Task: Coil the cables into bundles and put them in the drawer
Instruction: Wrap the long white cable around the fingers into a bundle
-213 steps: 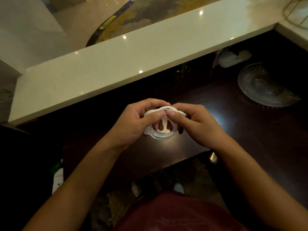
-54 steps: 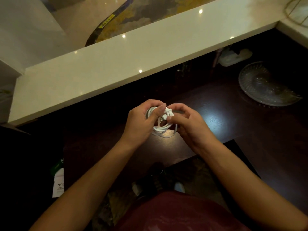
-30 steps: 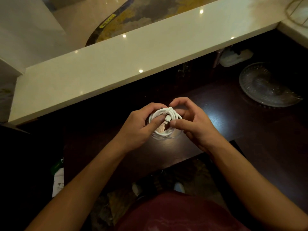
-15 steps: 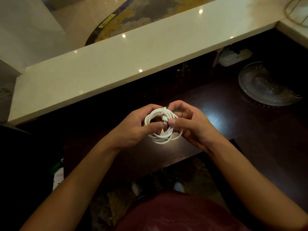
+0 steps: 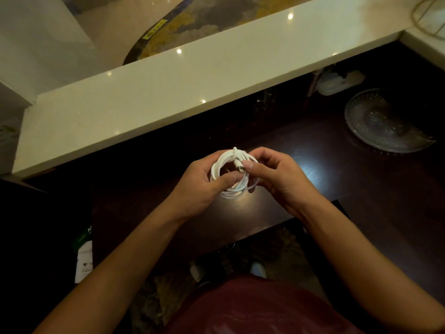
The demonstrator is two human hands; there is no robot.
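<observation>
White cable (image 5: 225,165), wound into a small coil, sits between a person's two hands above the near edge of a dark wooden desk (image 5: 361,189). The left hand (image 5: 202,186) grips the coil's left side, thumb pressed across the loops; the right hand (image 5: 277,174) pinches the metal plug (image 5: 240,168) at the coil's right. Farther right on the desk lies a glass dish (image 5: 385,126). Beyond runs a pale stone counter (image 5: 168,92).
</observation>
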